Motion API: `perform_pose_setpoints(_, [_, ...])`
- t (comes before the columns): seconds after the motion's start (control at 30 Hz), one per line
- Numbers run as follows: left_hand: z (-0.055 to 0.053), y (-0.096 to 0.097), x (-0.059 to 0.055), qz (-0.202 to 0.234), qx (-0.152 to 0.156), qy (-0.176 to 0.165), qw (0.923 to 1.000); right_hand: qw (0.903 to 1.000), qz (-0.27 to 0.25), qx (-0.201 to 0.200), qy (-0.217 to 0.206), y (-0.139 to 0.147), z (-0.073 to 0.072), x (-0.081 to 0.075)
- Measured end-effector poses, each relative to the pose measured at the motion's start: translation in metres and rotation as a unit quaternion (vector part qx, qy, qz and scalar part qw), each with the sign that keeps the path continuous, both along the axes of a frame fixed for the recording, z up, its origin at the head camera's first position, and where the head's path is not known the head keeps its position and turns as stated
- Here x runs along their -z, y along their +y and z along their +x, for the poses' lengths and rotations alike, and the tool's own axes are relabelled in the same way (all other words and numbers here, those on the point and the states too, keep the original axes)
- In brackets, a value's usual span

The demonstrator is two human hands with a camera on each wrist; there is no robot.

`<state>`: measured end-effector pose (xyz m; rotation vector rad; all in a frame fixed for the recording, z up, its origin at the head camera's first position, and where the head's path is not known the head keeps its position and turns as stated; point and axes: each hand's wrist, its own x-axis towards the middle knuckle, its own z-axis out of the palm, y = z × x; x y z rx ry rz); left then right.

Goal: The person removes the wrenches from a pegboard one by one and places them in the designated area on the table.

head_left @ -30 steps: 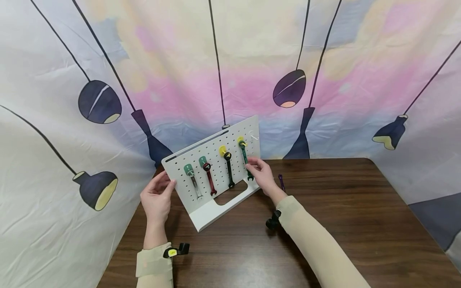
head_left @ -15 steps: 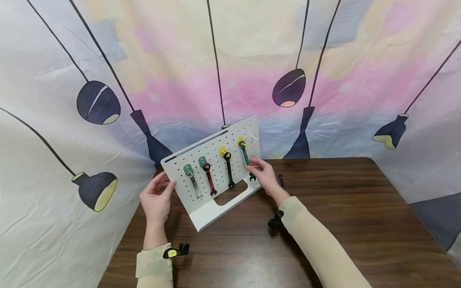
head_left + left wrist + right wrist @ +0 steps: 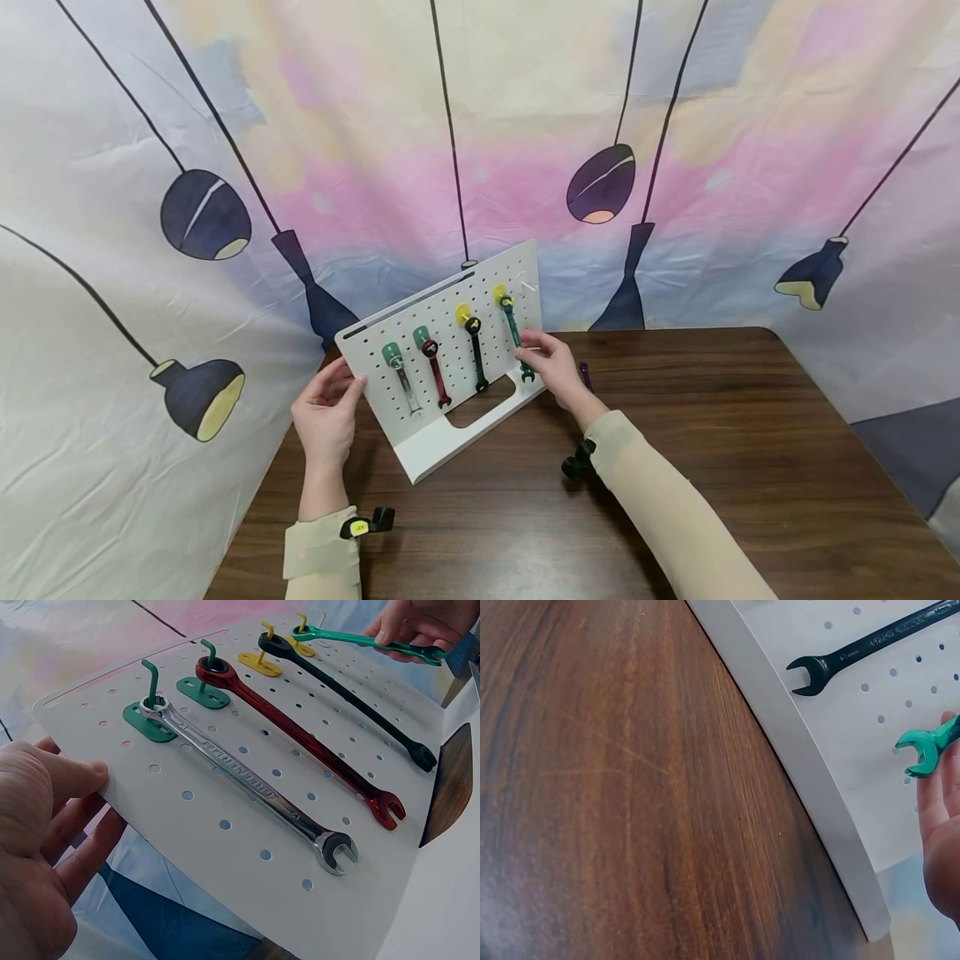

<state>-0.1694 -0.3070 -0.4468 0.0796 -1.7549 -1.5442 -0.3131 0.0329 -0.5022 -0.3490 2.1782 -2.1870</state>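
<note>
My left hand (image 3: 326,412) pinches the left edge of a white pegboard stand (image 3: 431,450) between thumb and fingers. On the board hang a silver wrench (image 3: 232,776) and a red wrench (image 3: 300,739), each by its ring end on a green hook. A black wrench (image 3: 477,354) hangs from a yellow hook (image 3: 259,664). Farthest right, my right hand (image 3: 551,367) pinches the lower shaft of a green wrench (image 3: 510,321), whose ring end is still around another yellow hook (image 3: 301,646). Its open end (image 3: 922,750) juts past my fingers, tilted out from the board.
The stand is angled on a dark wooden table (image 3: 675,433). A purple tool (image 3: 586,377) lies on the table behind my right wrist. A white hook (image 3: 529,286) sits at the board's upper right. A printed curtain (image 3: 390,167) hangs close behind.
My right hand has shifted slightly right and down, drawing the lower end of the green wrench outward with it. My left hand and the pegboard have stayed in place.
</note>
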Motion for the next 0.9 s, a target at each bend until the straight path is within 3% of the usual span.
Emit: perform_pose_setpoints(0.9, [0.002,0.001,-0.002,0.001,-0.003,-0.005,1.0000,0.9984,-0.037,-0.035,-0.024,0.013,0.006,-0.004])
